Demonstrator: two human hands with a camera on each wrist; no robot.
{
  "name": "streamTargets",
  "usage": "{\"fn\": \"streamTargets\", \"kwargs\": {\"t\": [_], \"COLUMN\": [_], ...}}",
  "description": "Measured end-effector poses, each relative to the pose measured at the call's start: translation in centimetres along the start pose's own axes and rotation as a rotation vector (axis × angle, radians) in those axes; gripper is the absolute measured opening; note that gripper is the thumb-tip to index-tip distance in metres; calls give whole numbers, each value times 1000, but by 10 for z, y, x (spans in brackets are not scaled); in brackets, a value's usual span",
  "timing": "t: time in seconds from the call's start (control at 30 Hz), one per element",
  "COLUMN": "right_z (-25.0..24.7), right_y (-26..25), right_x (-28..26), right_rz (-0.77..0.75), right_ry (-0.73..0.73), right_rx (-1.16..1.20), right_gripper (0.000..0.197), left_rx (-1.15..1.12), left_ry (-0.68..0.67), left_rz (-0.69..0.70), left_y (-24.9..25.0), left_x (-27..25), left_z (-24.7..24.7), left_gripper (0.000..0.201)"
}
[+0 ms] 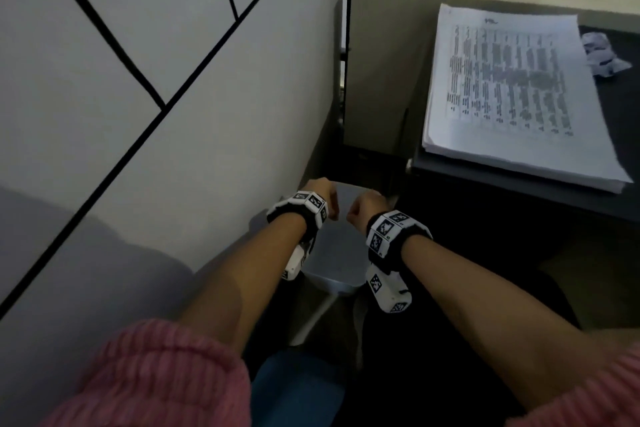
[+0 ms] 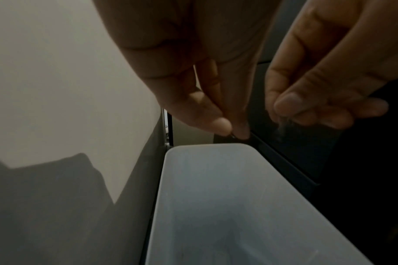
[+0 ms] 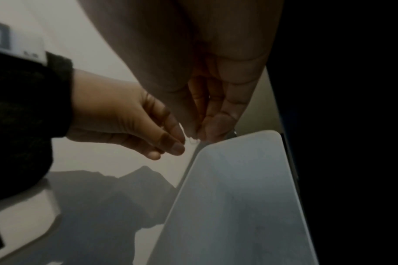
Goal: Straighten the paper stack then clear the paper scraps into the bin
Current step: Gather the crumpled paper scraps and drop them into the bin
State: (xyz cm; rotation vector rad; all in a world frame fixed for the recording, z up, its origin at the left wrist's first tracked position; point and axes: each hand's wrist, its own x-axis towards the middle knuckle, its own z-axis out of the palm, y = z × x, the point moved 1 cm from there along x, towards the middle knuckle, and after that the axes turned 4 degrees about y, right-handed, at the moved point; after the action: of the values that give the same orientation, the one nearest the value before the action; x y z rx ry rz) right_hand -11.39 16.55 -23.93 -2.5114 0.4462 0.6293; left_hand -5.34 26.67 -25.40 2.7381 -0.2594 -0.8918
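Against the tiled wall (image 1: 145, 55) on the left, the bin (image 1: 332, 253) is seen standing on the floor, its open mouth directly under both wrists. The left hand (image 1: 320, 196) is held over the bin's far rim, and in the left wrist view its thumb and fingertips (image 2: 222, 125) are drawn together as in a fine pinch; something tiny may be caught between them, but it is too small to be named. Just beside it, the right hand (image 1: 365, 206) is held at the same height, with its fingertips (image 3: 216, 125) likewise bunched and pointing down. Whether a shred of paper is pinched there cannot be told, though a faint wisp is seen below its fingers in the left wrist view.

Further right and above, the paper stack (image 1: 512, 94) is found lying flat on the dark desk (image 1: 519, 191), its long axis running away from the person, its edges fairly well squared. At the far right edge a crumpled paper scrap (image 1: 604, 54) is seen on the desk, just beside the stack's far corner.

The coming move is judged to turn on this: the remaining scrap lies up and to the right of both hands, well apart from the bin, and the right hand is the nearer one.
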Motion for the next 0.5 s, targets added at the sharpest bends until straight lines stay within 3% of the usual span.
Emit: {"fn": "streamTargets", "kwargs": {"t": [0.07,0.3,0.4,0.5], "right_z": [11,21,19,18], "right_y": [6,7,9,8], "right_x": [10,29,32,28], "right_rz": [39,92,90,52], "right_ry": [-6,-81,-114,-111], "right_rx": [70,178,154,111], "right_gripper": [30,26,29,33], "left_rx": [48,66,94,124], "left_ry": [0,-57,-70,-66], "left_rz": [26,27,10,-12], "left_y": [-1,-13,-15,-17], "left_x": [-1,16,19,16], "left_z": [3,16,22,22], "left_gripper": [25,6,22,24]}}
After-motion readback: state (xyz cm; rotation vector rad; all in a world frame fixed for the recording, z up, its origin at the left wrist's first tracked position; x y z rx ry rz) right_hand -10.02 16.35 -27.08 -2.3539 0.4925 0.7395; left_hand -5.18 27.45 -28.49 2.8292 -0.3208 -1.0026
